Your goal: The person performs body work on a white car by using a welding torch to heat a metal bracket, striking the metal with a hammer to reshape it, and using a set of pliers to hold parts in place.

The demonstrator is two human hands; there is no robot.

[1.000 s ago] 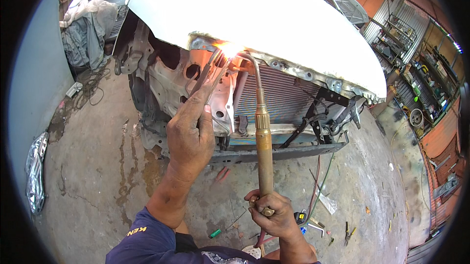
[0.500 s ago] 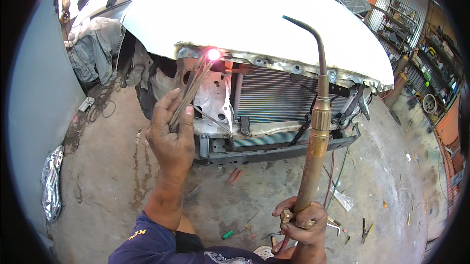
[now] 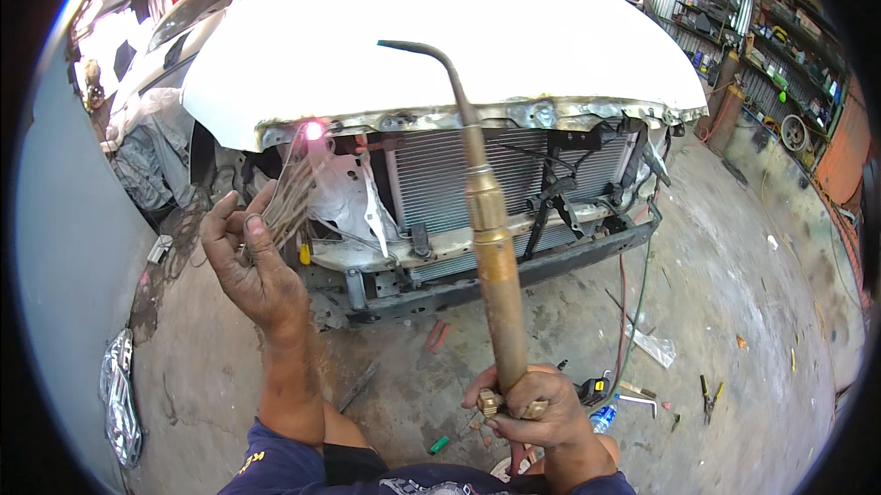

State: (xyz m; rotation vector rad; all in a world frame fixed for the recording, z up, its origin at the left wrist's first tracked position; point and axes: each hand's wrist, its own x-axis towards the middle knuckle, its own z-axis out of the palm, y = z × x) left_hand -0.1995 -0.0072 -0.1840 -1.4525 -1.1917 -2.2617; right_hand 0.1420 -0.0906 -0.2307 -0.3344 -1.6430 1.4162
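Observation:
My left hand (image 3: 260, 270) is closed loosely around a bundle of thin metal rods (image 3: 292, 194). Their far ends reach up toward a bright pink-white glow (image 3: 315, 131) on the front edge of a white car hood (image 3: 541, 45). My right hand (image 3: 537, 406) grips the brass handle of a gas welding torch (image 3: 489, 238), fingers by its valve knobs. The torch stands upright in view, its bent dark tip pointing left over the hood; no flame can be made out there. Bare, scorched metal shows along the hood edge.
Below the hood sit an exposed radiator (image 3: 468, 178) and a dark lower crossbar (image 3: 440, 295). Red and green hoses (image 3: 633, 311) run over the concrete floor. Pliers (image 3: 708, 400), a green lighter-like piece (image 3: 439, 445) and foil-like wrapping (image 3: 119, 399) lie about. Shelves (image 3: 789, 45) line the right wall.
The view has shifted, and the car's front sits farther left and is seen more fully. The torch has swung left across the hood. My left fingers look looser around the rods.

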